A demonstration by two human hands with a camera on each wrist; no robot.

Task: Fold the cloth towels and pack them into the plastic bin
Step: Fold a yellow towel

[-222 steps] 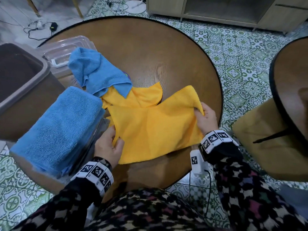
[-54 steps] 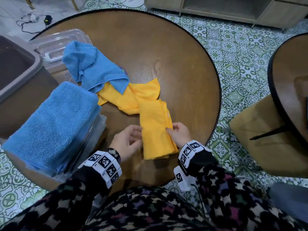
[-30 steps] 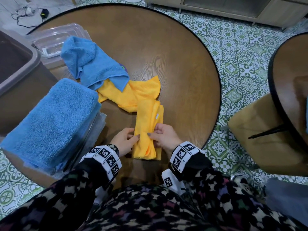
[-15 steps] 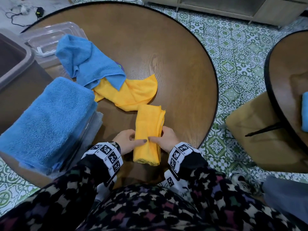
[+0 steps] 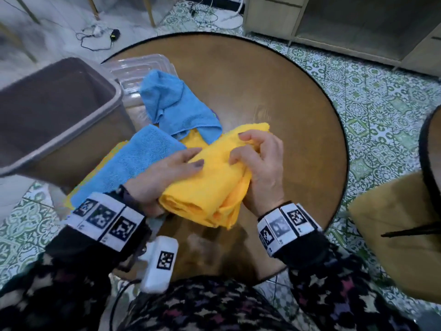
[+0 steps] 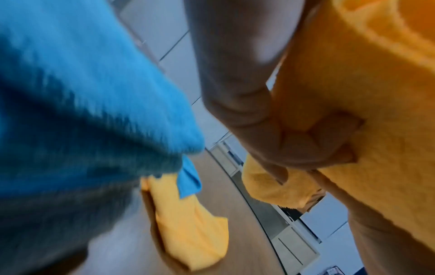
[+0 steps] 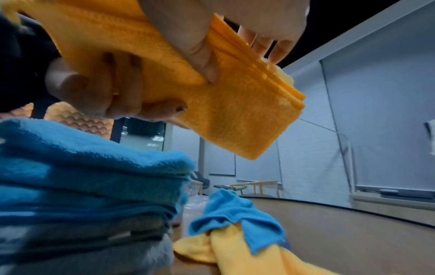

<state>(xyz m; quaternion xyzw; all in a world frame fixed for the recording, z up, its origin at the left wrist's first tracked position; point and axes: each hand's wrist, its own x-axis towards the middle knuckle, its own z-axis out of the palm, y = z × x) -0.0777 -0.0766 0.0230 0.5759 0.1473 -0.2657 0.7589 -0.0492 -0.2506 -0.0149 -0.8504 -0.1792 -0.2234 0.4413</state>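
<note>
A folded yellow towel (image 5: pixel 210 185) (image 7: pixel 235 115) hangs in the air between both hands, just right of and slightly above a stack of folded blue towels (image 5: pixel 133 163) (image 7: pixel 82 176). My left hand (image 5: pixel 171 170) grips its near left side, thumb on top and fingers curled underneath (image 6: pixel 270 130). My right hand (image 5: pixel 257 168) grips the right side, fingers curled over the top and thumb under the fold. The stack stands in a clear plastic bin (image 7: pixel 82 260), mostly hidden. A loose blue towel (image 5: pixel 176 106) lies on a crumpled yellow towel (image 6: pixel 188 232) on the table.
A large grey-brown bin (image 5: pixel 59 111) stands at the left, beside a clear plastic lid (image 5: pixel 140 65). The round wooden table (image 5: pixel 274 91) has bare wood on its far and right sides. A second table edge and a tan chair (image 5: pixel 393 223) are at the right.
Both hands have lifted the folded yellow towel off the table and carried it left and up, next to the blue stack. The head view has tilted up.
</note>
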